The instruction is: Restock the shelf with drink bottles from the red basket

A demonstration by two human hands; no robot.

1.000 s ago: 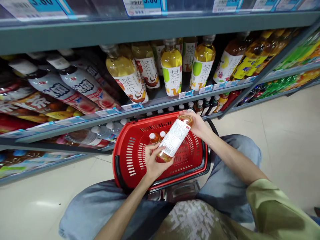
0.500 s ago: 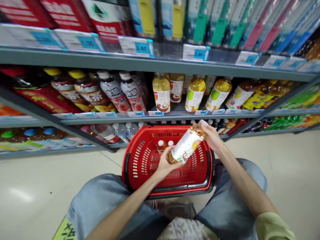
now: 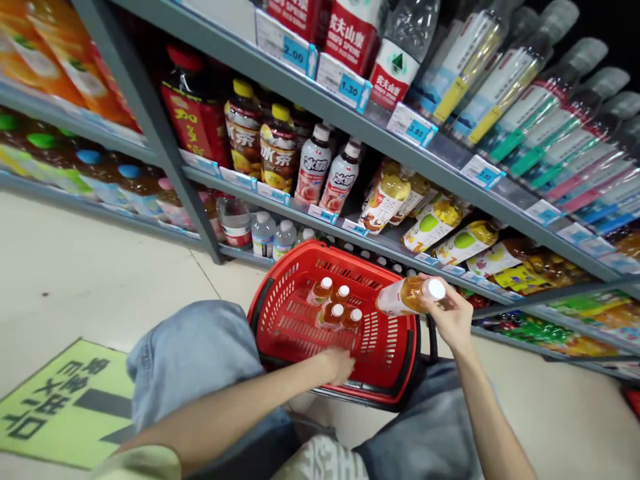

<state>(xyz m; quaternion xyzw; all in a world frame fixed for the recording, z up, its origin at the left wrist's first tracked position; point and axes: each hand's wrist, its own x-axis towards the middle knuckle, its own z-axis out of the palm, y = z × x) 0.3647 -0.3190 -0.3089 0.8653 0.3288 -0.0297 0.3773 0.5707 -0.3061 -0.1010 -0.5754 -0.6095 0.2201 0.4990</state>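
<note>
My right hand [image 3: 453,317] grips a bottle [image 3: 403,297] of amber drink by its white-capped end. The bottle lies tilted over the right side of a red shopping basket [image 3: 295,350], its pale label pointing left. My left hand [image 3: 337,367] hovers over the basket's near side, fingers curled together and slightly blurred, with no object visible in them. Inside the basket, toward its far left, stand several small amber bottles [image 3: 336,313] with white caps. The basket sits between my knees.
Shelves [image 3: 300,80] of drinks rise in front of the basket. Bottles with white fruit labels [image 3: 435,223] stand on the middle shelf, and price tags [image 3: 413,125] line its upper edge. A yellow-green floor sign [image 3: 60,407] lies at left. My jeans [image 3: 195,340] flank the basket.
My left hand has let go of the bottle and drawn down toward the basket's near side. The right hand has moved right and lower with the bottle. The view has turned left and tilted.
</note>
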